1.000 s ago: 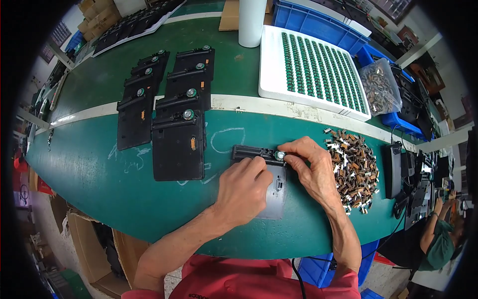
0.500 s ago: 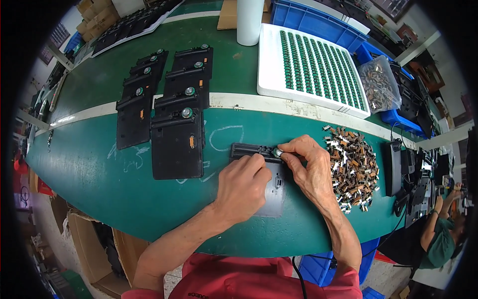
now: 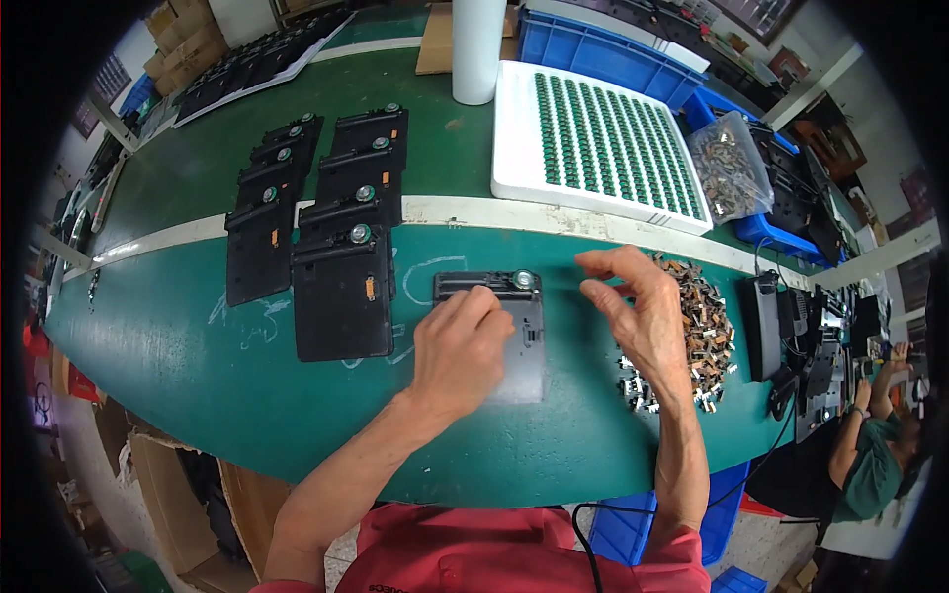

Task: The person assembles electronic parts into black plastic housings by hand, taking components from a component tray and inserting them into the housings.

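My left hand (image 3: 457, 341) is closed over the left side of a black plastic panel (image 3: 522, 371) that lies flat on the green bench; its fingertips are partly hidden. A round silver-and-green component (image 3: 523, 281) sits in the panel's upper right corner. My right hand (image 3: 641, 306) hovers to the right of the panel, thumb and fingers apart with nothing between them. Beside and partly behind it spreads a pile of small brown-and-silver slide switches (image 3: 704, 331).
To the left, overlapping black panels (image 3: 341, 296) with round components and orange parts lie in two columns. A white foam tray (image 3: 514, 148) of green components stands at the back, near a clear bag of small parts (image 3: 730, 168) and a blue crate (image 3: 603, 54). A white post (image 3: 476, 49) rises behind.
My right hand has let go of the round component and moved right, toward the switch pile, its fingers opening. My left hand stays at the panel. The view has shifted slightly.
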Available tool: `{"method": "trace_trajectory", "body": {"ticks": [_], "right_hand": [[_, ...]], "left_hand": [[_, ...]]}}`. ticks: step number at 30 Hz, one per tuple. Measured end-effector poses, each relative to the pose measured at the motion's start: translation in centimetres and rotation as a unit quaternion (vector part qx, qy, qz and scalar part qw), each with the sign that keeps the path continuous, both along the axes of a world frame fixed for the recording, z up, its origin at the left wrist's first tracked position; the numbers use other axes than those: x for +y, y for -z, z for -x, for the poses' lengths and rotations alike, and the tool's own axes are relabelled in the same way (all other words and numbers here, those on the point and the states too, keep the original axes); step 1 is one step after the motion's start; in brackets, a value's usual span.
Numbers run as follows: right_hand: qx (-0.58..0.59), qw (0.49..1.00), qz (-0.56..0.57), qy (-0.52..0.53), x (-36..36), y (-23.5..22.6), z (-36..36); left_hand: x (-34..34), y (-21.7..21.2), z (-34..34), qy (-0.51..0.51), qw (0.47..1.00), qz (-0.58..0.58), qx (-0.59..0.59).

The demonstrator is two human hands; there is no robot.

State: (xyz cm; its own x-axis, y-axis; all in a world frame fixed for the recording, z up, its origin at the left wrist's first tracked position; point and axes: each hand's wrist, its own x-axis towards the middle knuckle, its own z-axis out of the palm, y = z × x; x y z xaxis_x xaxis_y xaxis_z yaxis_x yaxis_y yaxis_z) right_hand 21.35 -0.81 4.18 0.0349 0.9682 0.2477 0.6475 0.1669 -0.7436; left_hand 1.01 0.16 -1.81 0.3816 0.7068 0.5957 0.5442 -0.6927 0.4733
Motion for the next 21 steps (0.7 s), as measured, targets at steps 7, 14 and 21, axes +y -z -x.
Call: {"method": "trace_trajectory", "body": {"ticks": [7,14,21], "right_hand": [[-0.124,0.991,0.021,0.035,-1.4,-1.0,-2.6],[-0.294,0.952,-0.036,0.08,1.1,0.0,-4.2],[-0.383,0.92,-0.006,0.08,3.9,3.0,-5.1]], "left_hand": [[0.0,-0.2,0.6,-0.003,1.0,0.004,0.009],[-0.1,-0.4,0.7,0.006,1.0,0.009,0.007],[0.0,0.0,0.6,0.009,1.0,0.017,-0.005]]}}
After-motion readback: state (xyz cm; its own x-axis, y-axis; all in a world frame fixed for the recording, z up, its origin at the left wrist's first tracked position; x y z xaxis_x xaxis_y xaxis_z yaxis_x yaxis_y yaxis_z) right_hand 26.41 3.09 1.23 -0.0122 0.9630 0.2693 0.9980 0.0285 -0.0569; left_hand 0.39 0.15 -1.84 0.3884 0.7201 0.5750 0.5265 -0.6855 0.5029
